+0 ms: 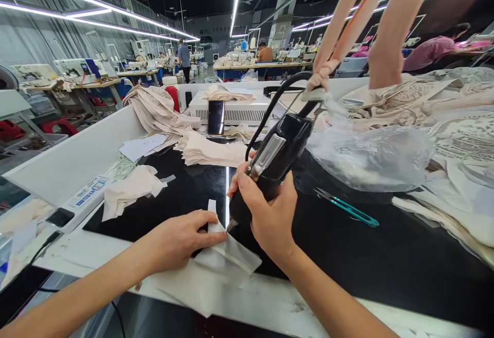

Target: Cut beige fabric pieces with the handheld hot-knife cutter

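Head view: at lower centre we see our right hand [270, 214] clenched around one black handheld tool [276, 160], its tip on one pale fabric piece [227, 253]; our left hand [179, 240] presses flat, unclenched. One teal snips [347, 208] lies right.

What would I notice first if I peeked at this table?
Right in the middle, the right hand grips a black corded tool, its tip touching a pale fabric piece that the left hand presses flat at the near edge. To the right lie teal snips on the black tabletop, beside a crumpled clear plastic bag.
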Demonstrator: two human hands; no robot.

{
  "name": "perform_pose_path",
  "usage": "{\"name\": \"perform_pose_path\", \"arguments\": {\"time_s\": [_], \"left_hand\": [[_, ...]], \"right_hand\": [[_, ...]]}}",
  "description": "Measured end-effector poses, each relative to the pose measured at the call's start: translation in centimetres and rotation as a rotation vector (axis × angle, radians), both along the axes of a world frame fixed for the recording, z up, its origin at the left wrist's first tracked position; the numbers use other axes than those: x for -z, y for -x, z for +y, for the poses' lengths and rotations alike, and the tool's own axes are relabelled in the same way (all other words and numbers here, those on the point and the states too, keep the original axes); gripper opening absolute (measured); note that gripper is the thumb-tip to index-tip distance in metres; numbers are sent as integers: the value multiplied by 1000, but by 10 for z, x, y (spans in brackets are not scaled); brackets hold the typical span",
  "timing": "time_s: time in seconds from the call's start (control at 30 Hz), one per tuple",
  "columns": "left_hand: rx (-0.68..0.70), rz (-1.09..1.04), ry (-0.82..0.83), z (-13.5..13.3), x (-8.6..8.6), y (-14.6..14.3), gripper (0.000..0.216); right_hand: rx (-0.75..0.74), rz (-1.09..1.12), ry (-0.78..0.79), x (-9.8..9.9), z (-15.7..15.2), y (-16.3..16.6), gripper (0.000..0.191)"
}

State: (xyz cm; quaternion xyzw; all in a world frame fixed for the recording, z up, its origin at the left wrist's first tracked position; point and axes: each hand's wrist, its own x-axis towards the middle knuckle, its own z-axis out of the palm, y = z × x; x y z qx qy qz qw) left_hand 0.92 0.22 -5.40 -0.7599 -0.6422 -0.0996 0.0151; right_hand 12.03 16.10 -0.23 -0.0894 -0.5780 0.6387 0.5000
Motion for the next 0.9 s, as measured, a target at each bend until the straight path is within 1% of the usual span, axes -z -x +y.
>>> {"name": "perform_pose_path", "arguments": {"time_s": [0.17,0.3,0.47,0.7,0.9], "left_hand": [[-1,-17,-22,0,1,0,63],[-3,-30,-16,0,1,-1,63],[-12,-51,-18,1,2,-1,64],[-16,-67,-24,2,4,-1,63],[-20,-53,-26,2,6,0,64]], "right_hand": [[-23,42,11,1,2,6,27],[-25,37,-7,2,2,9,26],[-16,15,-11,1,2,11,25],[-35,62,27,-2,4,18,27],[-48,52,8,1,2,22,27]]}}
